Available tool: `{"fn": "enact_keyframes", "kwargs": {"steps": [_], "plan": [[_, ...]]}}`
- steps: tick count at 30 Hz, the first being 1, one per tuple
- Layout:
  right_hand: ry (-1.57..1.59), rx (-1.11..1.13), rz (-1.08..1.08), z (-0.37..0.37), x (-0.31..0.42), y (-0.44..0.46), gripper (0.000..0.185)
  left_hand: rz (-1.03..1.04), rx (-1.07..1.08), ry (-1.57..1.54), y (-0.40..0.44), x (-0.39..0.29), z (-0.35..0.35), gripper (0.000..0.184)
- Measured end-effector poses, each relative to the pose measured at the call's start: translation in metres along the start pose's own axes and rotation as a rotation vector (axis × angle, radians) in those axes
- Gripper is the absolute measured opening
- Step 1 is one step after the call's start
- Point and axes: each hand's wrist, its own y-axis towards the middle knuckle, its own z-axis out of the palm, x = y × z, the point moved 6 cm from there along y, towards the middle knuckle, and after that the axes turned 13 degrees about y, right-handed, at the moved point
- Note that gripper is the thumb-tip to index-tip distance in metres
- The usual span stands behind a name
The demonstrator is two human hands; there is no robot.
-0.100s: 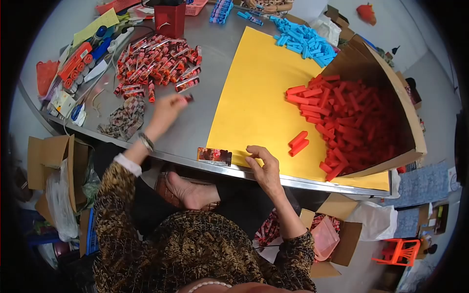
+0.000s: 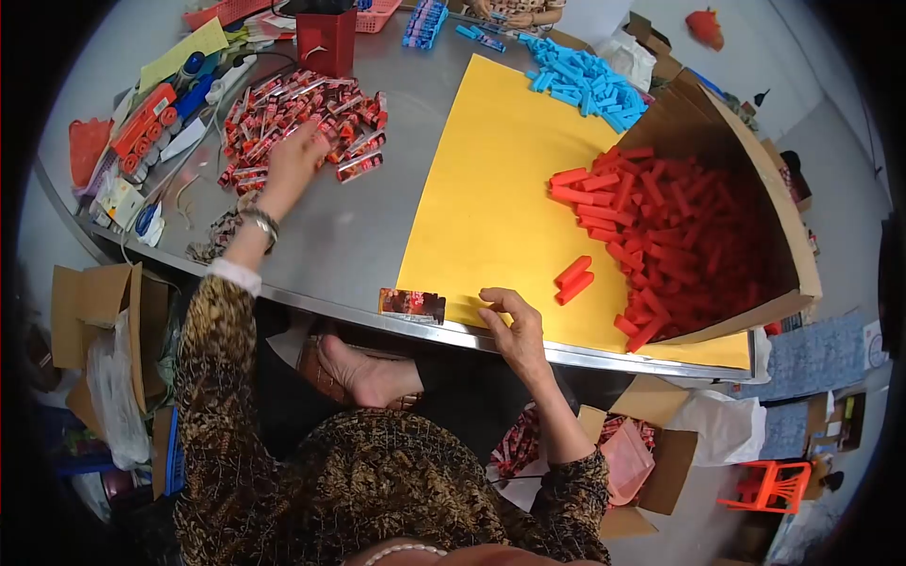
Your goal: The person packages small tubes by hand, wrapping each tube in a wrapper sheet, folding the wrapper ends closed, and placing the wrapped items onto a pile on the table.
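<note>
My left hand [image 2: 294,162] reaches over the near side of a pile of red wrapped pieces [image 2: 349,123] on the metal table. Its fingers are closed, and a small red wrapped piece [image 2: 327,143] shows at the fingertips, partly hidden among the others. My right hand [image 2: 516,332] hovers at the front edge of the yellow sheet [image 2: 472,208], thumb and forefinger apart, holding nothing. To the left of it lies a flat printed wrapper [image 2: 412,304] in dark red and brown, at the table's front edge. Two loose red sticks [image 2: 574,279] lie on the sheet.
At the right a tipped cardboard box [image 2: 755,141] spills red sticks [image 2: 670,226] onto the sheet. Blue sticks [image 2: 587,83] lie at the back. A red bin [image 2: 326,42], a crumpled cloth [image 2: 219,236] and tools stand left. Another person's hands [image 2: 514,17] show at the far edge.
My left hand has moved up and to the left, from bare metal to the pile, with the small red wrapped piece at its fingertips. My right hand has hardly moved.
</note>
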Motion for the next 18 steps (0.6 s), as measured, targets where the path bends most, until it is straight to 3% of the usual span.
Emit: {"fn": "enact_keyframes", "kwargs": {"steps": [2, 5, 6, 7, 9, 11, 12, 18], "plan": [[-0.016, -0.007, 0.012, -0.006, -0.004, 0.001, 0.019, 0.360, -0.651, 0.588, 0.010, -0.024, -0.035, 0.042], [-0.091, -0.067, 0.022, -0.028, -0.015, 0.008, 0.019, 0.377, -0.334, 0.405, -0.007, -0.054, -0.021, 0.043], [-0.134, -0.115, -0.024, -0.041, -0.022, 0.011, 0.018, 0.488, -0.189, 0.322, -0.024, -0.061, -0.001, 0.043], [-0.218, -0.172, -0.089, -0.057, -0.025, 0.016, 0.020, 0.651, -0.230, 0.272, -0.052, -0.059, 0.024, 0.040], [-0.539, -0.198, -0.146, -0.088, -0.027, 0.022, 0.036, 0.713, -0.045, 0.122, -0.111, -0.072, 0.056, 0.035], [-0.727, -0.190, -0.091, -0.111, -0.035, 0.029, 0.034, 0.710, 0.281, 0.079, -0.151, -0.088, 0.073, 0.028], [-0.820, -0.187, -0.067, -0.119, -0.039, 0.032, 0.033, 0.689, 0.304, 0.084, -0.165, -0.093, 0.076, 0.027], [-0.694, -0.032, -0.020, -0.136, -0.079, 0.037, 0.037, 0.596, 0.435, 0.052, -0.176, -0.100, 0.084, 0.024]]}}
